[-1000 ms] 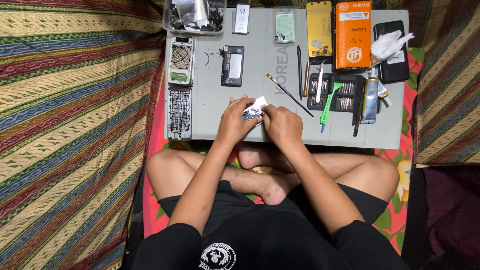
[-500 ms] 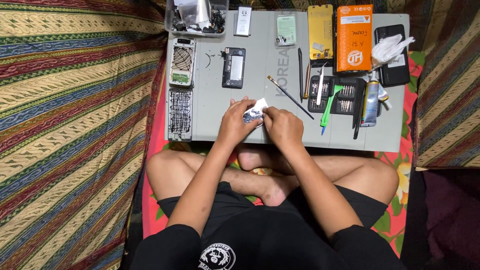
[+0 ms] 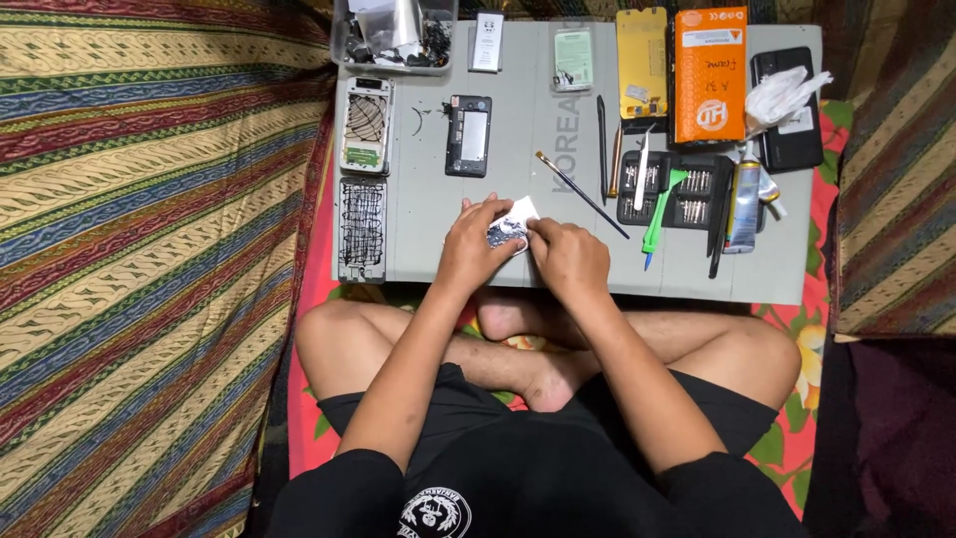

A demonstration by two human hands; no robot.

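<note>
A person sits cross-legged on the floor in front of a low grey tabletop (image 3: pixel 438 254), and both hands meet at its near edge. The left hand (image 3: pixel 473 244) and the right hand (image 3: pixel 570 257) are both closed around a small white and dark piece (image 3: pixel 512 224), which they pinch between the fingertips just above the tabletop; what the piece is cannot be told at this size. The two hands touch each other at the piece.

Just beyond the hands lies a thin paintbrush (image 3: pixel 581 194), set aslant. Farther back and a little to the left lies a small dark phone frame (image 3: pixel 468 134). Along the left edge of the tabletop two more phone shells lie one behind the other: the nearer shell (image 3: pixel 361 227) shows dark streaks inside, and the farther shell (image 3: pixel 365 125) is pale with a green part at its near end. At the back left corner stands a clear plastic tray (image 3: pixel 393 35) full of small parts.

To the right of the hands sits a black screwdriver bit set (image 3: pixel 687 189), with white tweezers (image 3: pixel 643 159) and a green plastic pry tool (image 3: pixel 659 204) lying across it. Behind it are a yellow flat pack (image 3: pixel 642 60) and an orange box (image 3: pixel 710 75). A crumpled white tissue (image 3: pixel 787 95) rests on a black phone (image 3: pixel 792 139) at the right edge. Striped patterned cloth (image 3: pixel 149 249) covers the floor to the left.
</note>
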